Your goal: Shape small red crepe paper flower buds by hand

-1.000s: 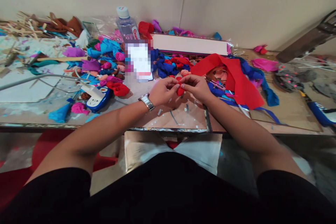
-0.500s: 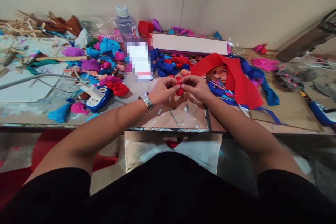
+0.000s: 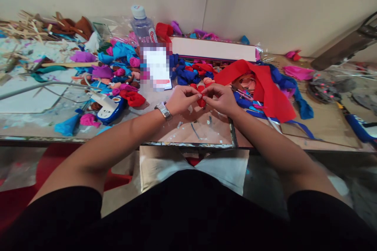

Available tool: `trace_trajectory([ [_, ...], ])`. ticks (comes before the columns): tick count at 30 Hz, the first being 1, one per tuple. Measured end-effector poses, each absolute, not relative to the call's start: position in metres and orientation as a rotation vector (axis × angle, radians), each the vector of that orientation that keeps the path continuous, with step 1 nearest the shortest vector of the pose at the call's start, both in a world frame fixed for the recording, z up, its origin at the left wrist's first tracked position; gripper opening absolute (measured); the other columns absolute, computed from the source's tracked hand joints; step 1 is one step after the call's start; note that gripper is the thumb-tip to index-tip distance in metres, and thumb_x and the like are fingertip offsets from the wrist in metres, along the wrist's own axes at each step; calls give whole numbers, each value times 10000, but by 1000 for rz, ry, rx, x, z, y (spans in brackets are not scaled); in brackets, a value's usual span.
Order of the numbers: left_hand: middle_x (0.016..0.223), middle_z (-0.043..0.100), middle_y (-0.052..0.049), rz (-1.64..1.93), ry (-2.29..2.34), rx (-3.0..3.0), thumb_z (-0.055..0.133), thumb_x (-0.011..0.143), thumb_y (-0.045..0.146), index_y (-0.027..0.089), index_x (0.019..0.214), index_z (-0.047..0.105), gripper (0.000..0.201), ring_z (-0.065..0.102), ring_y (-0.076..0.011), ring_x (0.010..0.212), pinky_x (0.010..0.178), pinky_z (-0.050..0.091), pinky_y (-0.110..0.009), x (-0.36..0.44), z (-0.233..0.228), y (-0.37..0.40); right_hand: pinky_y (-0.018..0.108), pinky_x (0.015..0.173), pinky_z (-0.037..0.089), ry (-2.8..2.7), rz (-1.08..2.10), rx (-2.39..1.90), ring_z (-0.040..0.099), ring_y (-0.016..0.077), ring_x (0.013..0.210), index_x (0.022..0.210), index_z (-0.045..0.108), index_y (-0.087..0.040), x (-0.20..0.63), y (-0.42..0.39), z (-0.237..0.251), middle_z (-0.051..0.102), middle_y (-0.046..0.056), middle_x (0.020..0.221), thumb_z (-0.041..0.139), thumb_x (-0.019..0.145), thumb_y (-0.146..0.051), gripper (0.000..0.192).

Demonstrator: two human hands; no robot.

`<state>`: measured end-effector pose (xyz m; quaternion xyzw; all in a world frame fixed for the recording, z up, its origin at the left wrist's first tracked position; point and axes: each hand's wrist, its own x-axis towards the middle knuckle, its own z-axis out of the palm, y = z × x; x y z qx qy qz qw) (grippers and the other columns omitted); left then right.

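Between the fingertips of both hands is a small piece of red crepe paper (image 3: 201,102), partly hidden by the fingers. My left hand (image 3: 183,100), with a metal watch (image 3: 163,110) on its wrist, pinches it from the left. From the other side, my right hand (image 3: 221,99) has thumb and forefinger closed on the same piece. Both hands are just above the table's front part (image 3: 200,129). Just beyond them are dark blue crumpled paper pieces (image 3: 186,74). Right of my right hand, a wide red crepe paper strip (image 3: 272,94) drapes over other paper.
A phone (image 3: 157,68), partly blurred out, leans before a plastic bottle (image 3: 143,27). Coloured paper flowers crowd the left, around a power strip (image 3: 108,111) with a grey cable. Wooden sticks (image 3: 26,29) are heaped at far left. A long white box (image 3: 213,48) is at the back.
Both hands keep their pinch on the red paper, with only slight finger movement. The view has shifted very slightly. Nothing else visibly differs.
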<state>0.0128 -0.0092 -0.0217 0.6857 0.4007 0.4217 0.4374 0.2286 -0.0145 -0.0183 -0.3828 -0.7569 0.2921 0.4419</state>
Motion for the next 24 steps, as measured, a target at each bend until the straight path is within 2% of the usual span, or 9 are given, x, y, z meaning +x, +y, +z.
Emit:
trace_trajectory([
  [6, 830, 823, -66, 1038, 988, 1605, 820, 828, 505, 169, 890, 865, 344, 683, -156, 699, 665, 531, -279, 14, -25, -9, 383, 776, 589, -1968, 499, -891, 700, 212, 788, 821, 826, -273, 230, -13, -15, 808, 71, 876, 771, 899, -600, 340],
  [11, 862, 834, -74, 1031, 970, 1553, 834, 801, 591, 172, 924, 875, 438, 694, -166, 730, 699, 560, -291, 16, -27, -9, 400, 841, 602, -2031, 388, -866, 702, 220, 828, 886, 868, -284, 234, -10, -17, 777, 80, 888, 723, 955, -544, 306],
  [14, 868, 839, -72, 1051, 982, 1592, 821, 815, 582, 177, 929, 883, 425, 691, -165, 740, 712, 554, -294, 16, -26, -9, 391, 830, 599, -2021, 372, -866, 699, 219, 841, 910, 872, -284, 234, -10, -19, 770, 79, 900, 727, 955, -514, 276],
  [18, 855, 837, -69, 1063, 990, 1648, 818, 831, 561, 178, 918, 886, 398, 688, -167, 729, 699, 543, -294, 15, -23, -11, 369, 728, 566, -1980, 410, -914, 661, 202, 763, 880, 855, -281, 231, -13, -17, 773, 70, 896, 757, 928, -519, 262],
  [24, 853, 830, -78, 1058, 976, 1643, 866, 789, 548, 169, 900, 867, 395, 699, -175, 725, 671, 536, -294, 16, -23, -11, 334, 648, 501, -1960, 515, -916, 627, 175, 701, 900, 810, -253, 227, -18, -13, 776, 50, 849, 750, 926, -496, 252],
])
